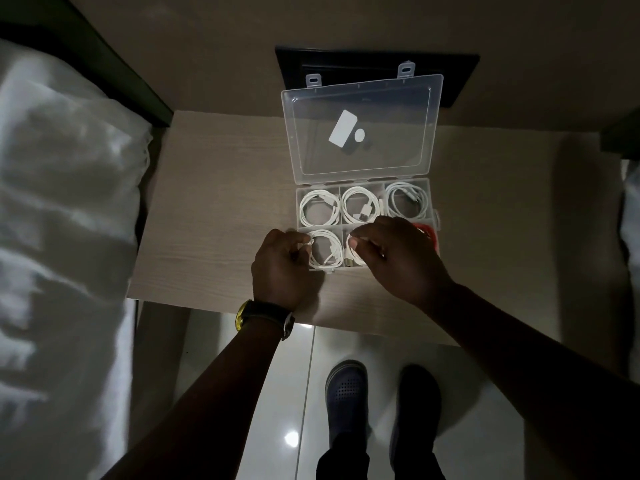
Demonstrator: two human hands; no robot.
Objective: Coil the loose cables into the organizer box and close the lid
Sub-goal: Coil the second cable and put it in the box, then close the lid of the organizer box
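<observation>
A clear plastic organizer box point(432, 199) sits on a pale wooden table, its lid point(360, 98) standing open toward the back. White coiled cables fill the three far compartments point(318, 209). A white cable point(327, 249) lies coiled in the near-left compartment, and my left hand point(282, 265) pinches its end at the box's near-left corner. My right hand point(394, 254) covers the near-middle compartment, fingertips pinching a white cable point(353, 252) there. A red cable point(429, 233) shows in the near-right compartment, mostly hidden by my right hand.
The table point(214, 209) stands between a white bed point(62, 220) on the left and another at the right edge. A black wall panel point(450, 81) is behind the lid. My shoes point(346, 386) are on the glossy tiled floor below.
</observation>
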